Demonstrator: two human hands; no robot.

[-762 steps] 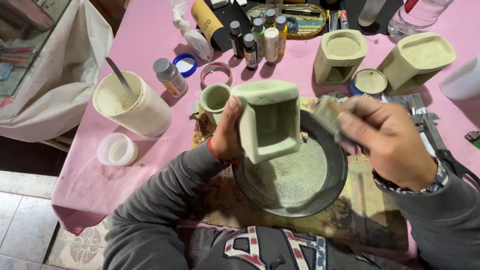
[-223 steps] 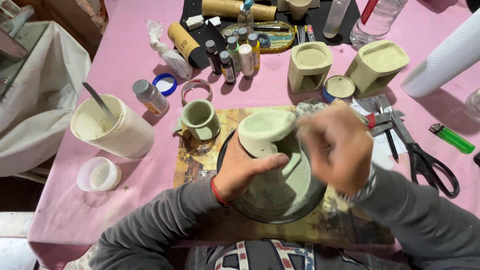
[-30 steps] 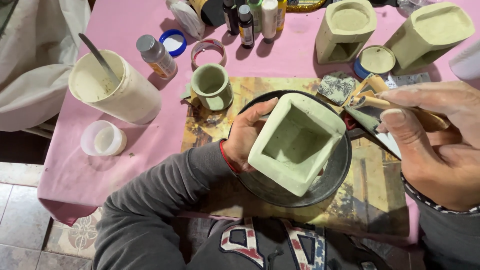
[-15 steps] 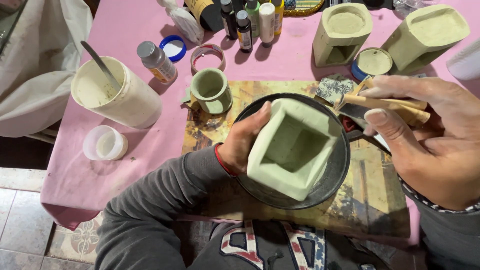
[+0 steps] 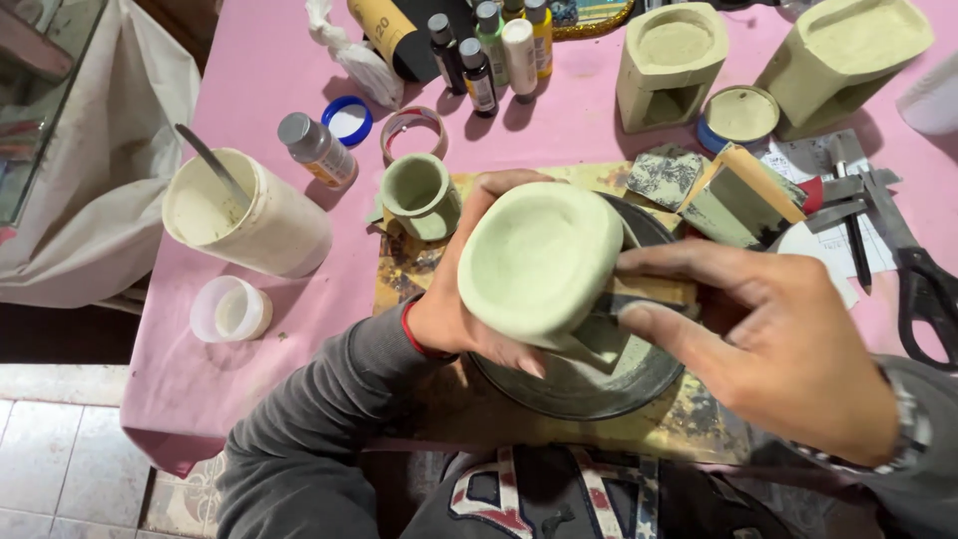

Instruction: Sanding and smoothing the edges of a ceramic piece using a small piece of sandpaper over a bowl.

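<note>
Head view: a pink table [image 5: 249,329] is seen from above, and near its middle edge a dark round plate [image 5: 599,384] is set on a stained mat [image 5: 419,269]. Above the plate a pale green clay pot [image 5: 539,262] is held tilted, its shallow hollowed top turned toward the camera. The pot is gripped by the left hand [image 5: 469,299], whose fingers are curled around its left side and underneath it, the thumb laid along the upper rim. The right hand [image 5: 778,349] is brought against the pot's right side with fingers partly closed; a thin flat strip, perhaps a piece of sandpaper [image 5: 654,291], appears to be pinched between thumb and forefinger and pressed to the pot, though this is hard to make out. To the left a white tub [image 5: 249,215] with a spoon is stood, and a small green cup [image 5: 419,195] is placed just beside the plate. Two similar clay pieces [image 5: 669,65] are set at the far edge, and scissors [image 5: 923,284] are laid at the right.
</note>
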